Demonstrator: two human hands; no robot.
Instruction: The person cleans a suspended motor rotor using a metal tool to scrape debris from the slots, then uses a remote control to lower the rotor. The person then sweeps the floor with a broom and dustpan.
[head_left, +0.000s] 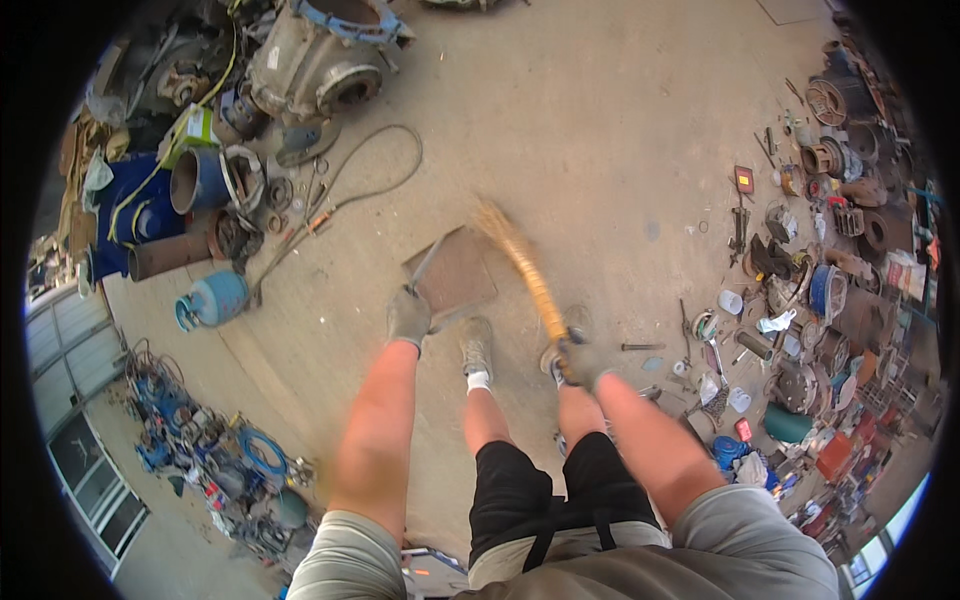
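My left hand (408, 316), in a grey work glove, is closed on the handle of a flat, rusty-brown metal dustpan (462, 275). The pan lies low over the concrete, just ahead of my left shoe. In my gloved right hand (578, 363), somewhat smeared by motion, is the grip end of a straw broom (532, 272). The broom slants forward and to the left, and its blurred bristle tip is beyond the pan's far right corner, apart from it. Whether the bristles touch the floor I cannot tell.
A large metal housing (315, 62), a looped cable (400, 180) and a blue gas cylinder (213, 299) occupy the left. Hoses and fittings (225, 460) lie at the near left. Along the right spread many machine parts, including a blue ring (827, 292), and a white cup (730, 301).
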